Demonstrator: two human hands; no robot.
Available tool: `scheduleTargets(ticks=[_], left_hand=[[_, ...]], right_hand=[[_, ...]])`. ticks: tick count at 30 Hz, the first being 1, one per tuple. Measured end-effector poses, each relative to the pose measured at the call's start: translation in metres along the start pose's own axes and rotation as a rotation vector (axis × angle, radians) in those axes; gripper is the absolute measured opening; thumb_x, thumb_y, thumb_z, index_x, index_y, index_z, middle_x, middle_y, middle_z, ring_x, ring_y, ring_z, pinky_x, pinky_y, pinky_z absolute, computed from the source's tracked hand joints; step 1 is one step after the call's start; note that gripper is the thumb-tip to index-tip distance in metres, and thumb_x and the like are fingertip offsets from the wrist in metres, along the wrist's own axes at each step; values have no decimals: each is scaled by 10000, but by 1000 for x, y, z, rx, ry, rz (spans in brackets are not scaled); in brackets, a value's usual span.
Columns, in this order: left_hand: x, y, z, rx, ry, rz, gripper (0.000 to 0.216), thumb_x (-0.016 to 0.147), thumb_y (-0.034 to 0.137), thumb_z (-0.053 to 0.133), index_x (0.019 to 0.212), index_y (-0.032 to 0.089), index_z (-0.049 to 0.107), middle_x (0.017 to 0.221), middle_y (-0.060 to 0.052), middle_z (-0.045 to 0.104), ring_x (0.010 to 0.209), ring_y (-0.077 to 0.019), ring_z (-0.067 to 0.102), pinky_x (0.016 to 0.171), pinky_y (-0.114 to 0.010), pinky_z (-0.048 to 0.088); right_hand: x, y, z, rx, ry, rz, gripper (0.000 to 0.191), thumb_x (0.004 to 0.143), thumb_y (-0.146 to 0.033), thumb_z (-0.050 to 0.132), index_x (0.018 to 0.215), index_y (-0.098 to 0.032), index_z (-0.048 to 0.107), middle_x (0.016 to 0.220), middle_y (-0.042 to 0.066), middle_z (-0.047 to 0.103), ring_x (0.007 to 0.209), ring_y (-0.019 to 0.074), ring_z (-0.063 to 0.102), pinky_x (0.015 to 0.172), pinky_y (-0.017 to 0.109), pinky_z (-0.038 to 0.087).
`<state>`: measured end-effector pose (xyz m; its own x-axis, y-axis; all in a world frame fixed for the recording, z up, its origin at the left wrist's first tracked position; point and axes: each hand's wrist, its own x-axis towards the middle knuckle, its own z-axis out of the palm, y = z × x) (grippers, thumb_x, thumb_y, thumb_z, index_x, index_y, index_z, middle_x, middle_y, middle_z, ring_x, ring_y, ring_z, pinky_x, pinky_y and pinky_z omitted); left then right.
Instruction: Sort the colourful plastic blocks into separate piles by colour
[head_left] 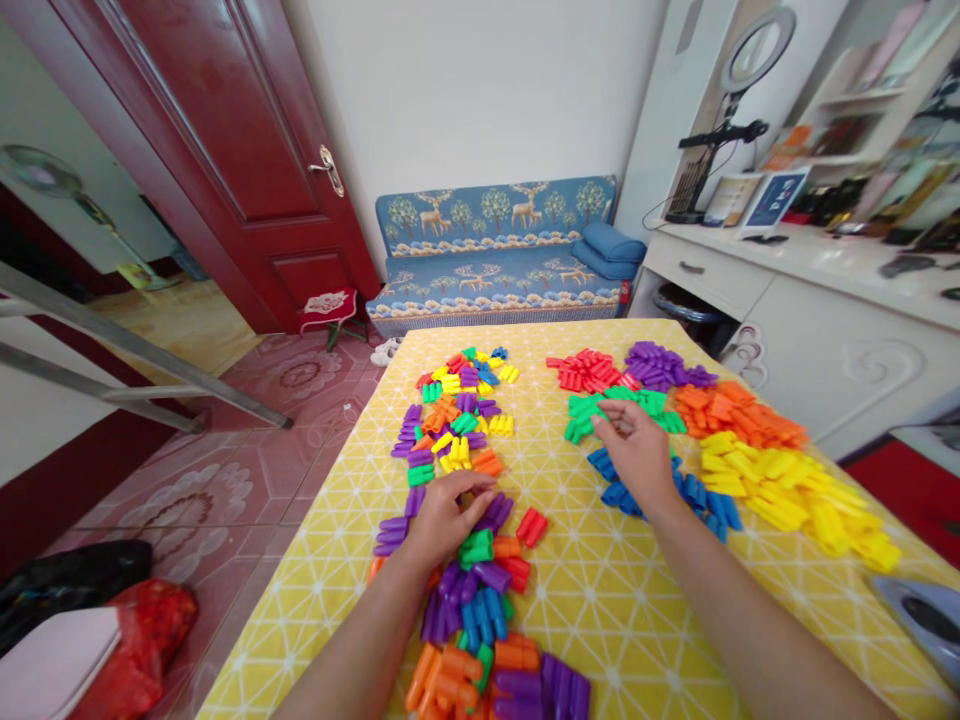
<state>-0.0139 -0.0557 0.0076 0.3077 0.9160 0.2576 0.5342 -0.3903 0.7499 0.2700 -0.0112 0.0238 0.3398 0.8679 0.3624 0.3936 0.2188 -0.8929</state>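
Note:
My left hand (pixel 446 515) is over the mixed pile of small plastic building pieces, beside a purple piece (pixel 495 512) and just above a green piece (pixel 477 547). Its fingers are curled towards the thumb, and whatever they hold is hidden. My right hand (pixel 636 452) hovers at the sorted heaps, its thumb and fingertips slightly apart at the edge of the green pieces (pixel 581 418). Blue pieces (pixel 619 497) lie beneath that hand. Nothing shows clearly between its fingers.
Red (pixel 589 371), purple (pixel 660 366), orange (pixel 739 415) and yellow (pixel 795 490) heaps lie on the right of the yellow patterned tablecloth (pixel 615 620). Mixed colours (pixel 457 400) run down the left side. An iron-like object (pixel 922 610) sits at the right edge. A blue sofa (pixel 495 250) stands beyond.

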Motion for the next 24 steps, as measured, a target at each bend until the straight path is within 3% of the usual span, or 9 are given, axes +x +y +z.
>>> scheduleTargets(ticks=[5, 9, 12, 16, 18, 21, 24], left_hand=[[0, -2, 1, -3, 3, 2, 198, 873, 328, 587, 953, 201, 717, 965, -57, 744, 894, -197, 683, 840, -316, 524], [0, -1, 1, -3, 4, 3, 202, 877, 332, 583, 954, 202, 717, 952, -54, 745, 878, -192, 683, 832, -313, 525], [0, -1, 1, -5, 9, -2, 192, 871, 320, 588, 951, 204, 718, 945, -51, 746, 863, -189, 683, 804, -304, 529], [0, -2, 3, -4, 10, 0, 182, 871, 304, 586, 950, 207, 719, 945, -48, 745, 858, -184, 681, 796, -299, 526], [0, -2, 2, 3, 19, 17, 175, 867, 288, 588, 956, 206, 715, 945, -51, 739, 866, -185, 675, 804, -305, 524], [2, -2, 0, 39, 104, 82, 170, 857, 227, 586, 972, 198, 708, 1004, -68, 713, 970, -199, 645, 888, -340, 502], [2, -4, -1, 92, 172, 119, 253, 853, 179, 571, 1077, 213, 683, 1164, -85, 655, 1123, -214, 581, 998, -386, 448]], right_hand=[[58, 38, -48, -437, 141, -41, 270, 726, -341, 604, 920, -160, 655, 823, 84, 700, 722, 215, 652, 718, 363, 529], [68, 65, -65, -426, 103, 42, 219, 704, -306, 596, 852, -161, 665, 744, 70, 693, 643, 205, 646, 644, 343, 532], [59, 62, -65, -434, 112, 55, 242, 695, -288, 599, 880, -154, 679, 797, 87, 692, 600, 187, 626, 634, 342, 528], [26, 25, -44, -418, 160, -58, 292, 747, -315, 563, 963, -160, 682, 1005, 115, 646, 642, 158, 608, 652, 327, 519], [1, 3, -23, -302, 19, -117, 269, 779, -323, 543, 965, -178, 673, 1020, 96, 632, 677, 155, 606, 624, 304, 517], [-39, -18, 14, -151, -309, -171, 208, 798, -260, 531, 948, -204, 663, 1015, 68, 632, 731, 152, 612, 617, 287, 526], [-72, -21, 43, -115, -463, -253, 316, 777, -161, 538, 1064, -230, 652, 1118, 71, 616, 947, 190, 618, 809, 356, 538]])
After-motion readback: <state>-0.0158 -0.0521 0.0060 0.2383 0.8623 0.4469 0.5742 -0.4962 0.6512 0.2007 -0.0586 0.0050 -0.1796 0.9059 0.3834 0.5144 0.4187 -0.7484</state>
